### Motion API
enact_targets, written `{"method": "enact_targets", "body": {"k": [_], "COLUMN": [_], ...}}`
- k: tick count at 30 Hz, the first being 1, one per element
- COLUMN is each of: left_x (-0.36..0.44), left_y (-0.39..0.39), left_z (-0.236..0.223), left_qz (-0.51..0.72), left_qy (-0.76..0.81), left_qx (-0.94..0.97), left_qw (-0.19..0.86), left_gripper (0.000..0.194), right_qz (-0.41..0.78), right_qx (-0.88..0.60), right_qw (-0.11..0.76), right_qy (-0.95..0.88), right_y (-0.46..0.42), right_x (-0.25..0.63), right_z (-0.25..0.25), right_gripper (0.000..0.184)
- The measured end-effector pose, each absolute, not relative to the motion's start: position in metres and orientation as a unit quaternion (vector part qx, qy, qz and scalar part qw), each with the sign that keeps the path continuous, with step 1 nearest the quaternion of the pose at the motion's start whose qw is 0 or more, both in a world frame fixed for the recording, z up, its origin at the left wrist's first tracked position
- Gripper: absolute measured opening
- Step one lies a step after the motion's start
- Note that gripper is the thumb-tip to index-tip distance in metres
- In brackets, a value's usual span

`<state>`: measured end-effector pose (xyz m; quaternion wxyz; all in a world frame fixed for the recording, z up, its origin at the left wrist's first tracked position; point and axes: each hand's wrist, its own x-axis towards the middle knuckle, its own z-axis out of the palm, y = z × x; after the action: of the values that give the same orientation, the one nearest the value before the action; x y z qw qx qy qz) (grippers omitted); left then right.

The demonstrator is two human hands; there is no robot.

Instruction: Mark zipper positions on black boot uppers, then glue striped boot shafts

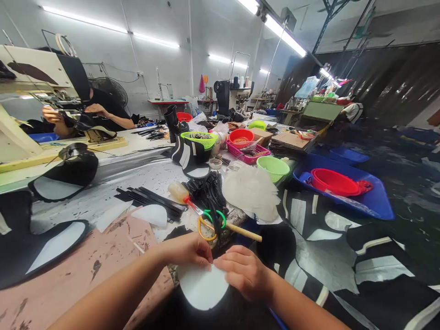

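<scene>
A rounded white stiffener piece (204, 291) lies over a dark black piece (165, 311) close to my body. My left hand (194, 252) is closed in a pinch at the top edge of the white piece. From the other side, the bent fingers of my right hand (244, 270) close on that same edge, their tips almost meeting the left ones. Just beyond my hands are scissors (208, 224) with green and yellow handles and a wooden stick (244, 231). A glue bottle (178, 192) with a red tip lies behind them.
White rounded pieces (252, 190) are piled ahead, beside black strips (206, 190). Black boot pieces (371, 250) with white patches spread at right, below a blue tub (343, 183). Baskets (273, 168) stand farther back. Another person (106, 110) works at a sewing machine (41, 73) on the left.
</scene>
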<state>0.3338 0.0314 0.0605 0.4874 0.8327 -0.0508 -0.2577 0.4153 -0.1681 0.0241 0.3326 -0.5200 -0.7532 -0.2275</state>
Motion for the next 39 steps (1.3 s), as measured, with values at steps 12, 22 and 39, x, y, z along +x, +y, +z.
{"method": "enact_targets", "body": {"k": [12, 22, 39], "left_x": [0.314, 0.310, 0.405], "left_y": [0.011, 0.046, 0.055], "left_z": [0.057, 0.068, 0.035], "left_qz": [-0.156, -0.052, -0.054], "left_qy": [0.016, 0.177, 0.122], "left_qx": [0.656, 0.879, 0.924], "left_qw": [0.738, 0.440, 0.358], "left_gripper": [0.052, 0.034, 0.042], "right_qz": [-0.145, 0.037, -0.021], "right_qx": [-0.564, -0.826, -0.937], "right_qw": [0.415, 0.349, 0.093], "right_qy": [-0.699, -0.442, -0.336], "right_y": [-0.177, -0.106, -0.108], "right_x": [0.419, 0.449, 0.530], "right_z": [0.028, 0.030, 0.044], "right_gripper": [0.013, 0.026, 0.021]}}
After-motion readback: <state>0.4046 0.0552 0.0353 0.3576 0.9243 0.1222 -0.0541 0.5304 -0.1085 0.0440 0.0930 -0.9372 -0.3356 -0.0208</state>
